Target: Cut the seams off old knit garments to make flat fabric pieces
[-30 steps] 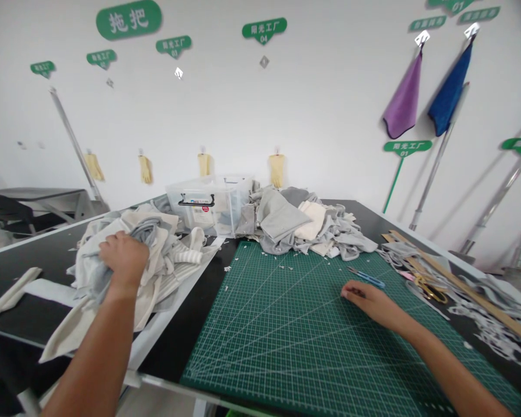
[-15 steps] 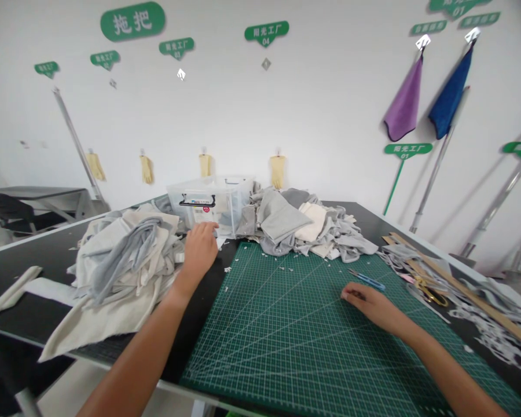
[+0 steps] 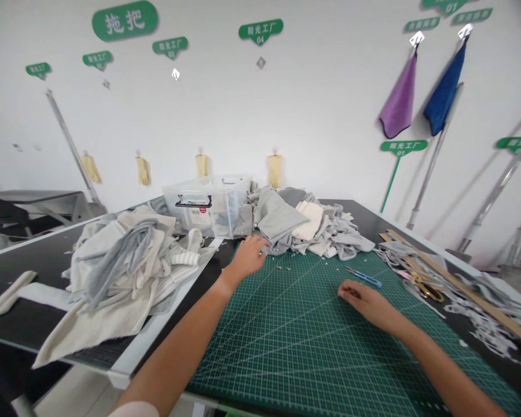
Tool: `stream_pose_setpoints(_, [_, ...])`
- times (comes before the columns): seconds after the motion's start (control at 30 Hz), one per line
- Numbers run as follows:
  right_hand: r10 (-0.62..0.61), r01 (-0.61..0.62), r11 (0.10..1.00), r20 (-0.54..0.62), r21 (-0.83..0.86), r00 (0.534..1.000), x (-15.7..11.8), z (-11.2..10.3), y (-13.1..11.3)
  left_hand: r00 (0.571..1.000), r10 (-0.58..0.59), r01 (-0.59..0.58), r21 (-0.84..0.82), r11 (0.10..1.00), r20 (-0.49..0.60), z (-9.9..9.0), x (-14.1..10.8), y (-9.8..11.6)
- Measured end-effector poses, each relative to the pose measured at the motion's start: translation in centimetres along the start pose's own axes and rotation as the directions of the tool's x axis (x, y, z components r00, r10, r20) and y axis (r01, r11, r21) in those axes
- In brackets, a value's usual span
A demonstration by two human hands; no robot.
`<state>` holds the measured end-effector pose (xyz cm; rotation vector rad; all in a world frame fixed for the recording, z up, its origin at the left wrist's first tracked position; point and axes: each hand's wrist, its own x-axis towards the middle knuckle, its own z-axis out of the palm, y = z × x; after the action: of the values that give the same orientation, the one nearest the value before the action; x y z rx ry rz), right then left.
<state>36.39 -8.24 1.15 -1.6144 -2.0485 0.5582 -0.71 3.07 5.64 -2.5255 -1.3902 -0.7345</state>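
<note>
My left hand (image 3: 248, 255) reaches over the far left part of the green cutting mat (image 3: 286, 324), close to the front of a pile of grey and cream cloths (image 3: 282, 217). Its fingers are extended and nothing shows in them. Over the right half of the mat, my right hand (image 3: 358, 296) has curled fingers; a small dark thing seems to be inside, too hidden to name. Blue-handled snips (image 3: 364, 277) lie just beyond it. A second heap of grey and cream cloths (image 3: 121, 255) lies to the left.
Behind the left heap stands a clear plastic box (image 3: 200, 211). On the right are gold-handled scissors (image 3: 428, 289), a long wooden strip (image 3: 460, 284) and white scraps (image 3: 481, 324). Purple (image 3: 399, 98) and blue cloths (image 3: 447, 90) hang on the wall.
My left hand has moved right, from beside the left heap and box to the mat near the far pile. My right hand has stayed nearly still. The view has shifted slightly.
</note>
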Motion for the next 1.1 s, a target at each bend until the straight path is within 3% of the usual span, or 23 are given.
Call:
stream_pose_setpoints(0.23, [-0.018, 0.018, 1.0, -0.007, -0.005, 1.0, -0.2, 0.0, -0.5, 0.998, -0.028, 0.024, 0.066, 0.998, 0.06, 3.3, 1.9, 2.2])
stream_pose_setpoints(0.47, [-0.048, 0.047, 0.998, -0.027, -0.034, 0.998, -0.1, 0.1, -0.2, 0.988, -0.05, 0.039, 0.072, 0.997, 0.148, 5.5, 2.8, 2.4])
stream_pose_setpoints(0.83, [-0.03, 0.028, 0.998, -0.032, -0.049, 0.999, -0.2, 0.1, -0.4, 0.982, -0.112, 0.095, 0.115, 0.989, 0.152, 6.4, 3.1, 2.6])
stream_pose_setpoints(1.1, [-0.025, 0.022, 0.997, -0.036, -0.071, 0.999, -0.2, 0.1, -0.3, 0.99, -0.122, 0.112, 0.139, 0.984, 0.068, 5.7, 2.9, 3.3])
